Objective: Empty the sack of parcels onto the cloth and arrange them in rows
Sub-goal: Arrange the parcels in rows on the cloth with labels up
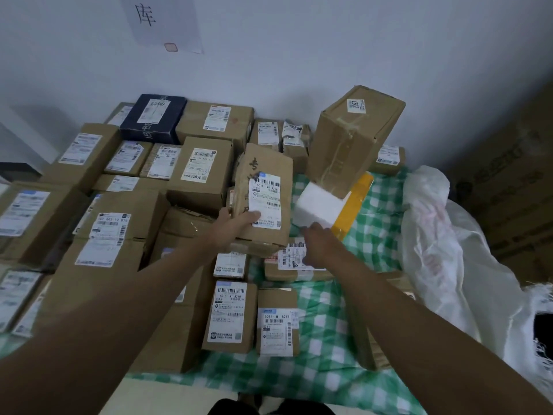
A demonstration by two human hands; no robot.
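A tall brown parcel (263, 202) is held upright by the left hand (236, 223), thumb laid across its white label and fingers curled behind; it is tilted w/ the label facing up, prob. so the address can be read before a slot is picked. The right hand (317, 245) is lowered over a flat parcel (294, 265) just beside it, fingers bent down onto the label. Whether that parcel is gripped or only touched can't be told; the fingertips are hidden.

The sack (449, 250) is slumped at the right, white and woven, its frayed mouth toward the camera. It looks flat and mostly emptied, though its inside isn't shown. The green checked cloth (323, 372) is spread under everything, w/ bare patches near the front and right.

To the left and back, boxes are packed edge to edge, labels up, i.e. rows already formed. Nearer the middle things are looser: a big carton (356, 136) is leant at an angle on a white box (320, 205) and a yellow packet (353, 205), evidently as tipped out, not yet sorted. Two small labelled parcels (230, 316) (276, 323) are set side by side in front, a row apparently being started.

Judged stage: emptying prob. done, arranging approx. past halfway. The held parcel is likely meant for a gap near the centre.
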